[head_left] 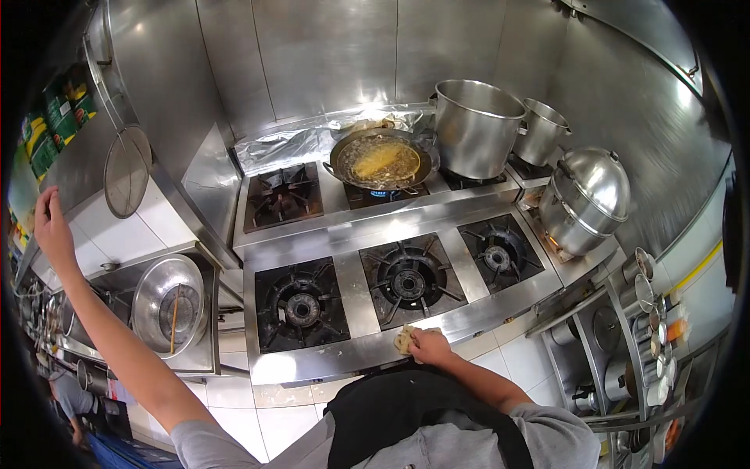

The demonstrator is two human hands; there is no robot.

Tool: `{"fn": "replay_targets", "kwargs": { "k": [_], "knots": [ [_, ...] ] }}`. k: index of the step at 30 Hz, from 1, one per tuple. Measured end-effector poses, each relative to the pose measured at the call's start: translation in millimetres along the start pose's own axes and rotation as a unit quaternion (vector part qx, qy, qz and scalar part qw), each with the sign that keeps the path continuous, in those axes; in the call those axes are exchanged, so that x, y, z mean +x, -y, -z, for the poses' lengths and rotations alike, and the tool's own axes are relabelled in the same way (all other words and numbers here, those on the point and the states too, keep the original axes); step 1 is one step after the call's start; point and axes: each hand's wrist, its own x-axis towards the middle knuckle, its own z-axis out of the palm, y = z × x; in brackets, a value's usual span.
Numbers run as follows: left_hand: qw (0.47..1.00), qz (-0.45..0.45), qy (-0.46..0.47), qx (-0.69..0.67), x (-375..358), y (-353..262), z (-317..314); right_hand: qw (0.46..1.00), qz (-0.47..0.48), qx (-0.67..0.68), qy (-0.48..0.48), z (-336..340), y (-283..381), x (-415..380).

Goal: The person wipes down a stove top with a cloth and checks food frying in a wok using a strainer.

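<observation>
My right hand [431,345] is closed around a crumpled, pale yellowish cloth [404,339] at the front edge of the steel stove [348,291]. Just beyond it sits the middle front burner [408,284], with no pot on it. My left hand [53,227] is raised far out to the left, fingers extended and holding nothing that shows. It is close to a steel panel [82,168]. To its right hangs a round mesh strainer [127,172]. On the back row, a wok [338,160] of bubbling oil with golden food [383,160] stands over a blue flame.
A tall stockpot [473,133], a smaller pot [541,133] and a lidded steamer pot [586,199] stand at the right. On the left is a steel bowl [147,301] with a wooden stick [174,316]. Shelves of cookware [609,352] line the right side. A person [74,395] is at lower left.
</observation>
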Motion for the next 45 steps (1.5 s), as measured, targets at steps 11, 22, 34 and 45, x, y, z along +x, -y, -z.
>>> {"fn": "replay_targets", "kwargs": {
  "k": [11, 22, 34, 45],
  "knots": [
    [1.0, 0.025, 0.0, 0.002, -1, -11, 2, 1.0, 0.004, 0.008, -0.016, -3, -2, 1],
    [1.0, 0.02, 0.0, -0.01, 1, -3, 0, 1.0, 0.008, 0.011, -0.026, -3, -3, -1],
    [1.0, 0.025, 0.002, -0.015, -1, -8, 1, 1.0, 0.015, -0.002, -0.022, -2, -2, 0],
    [1.0, 0.024, 0.008, -0.01, 1, -3, 0, 0.999, 0.022, -0.008, -0.023, -4, -5, 0]
  ]
}}
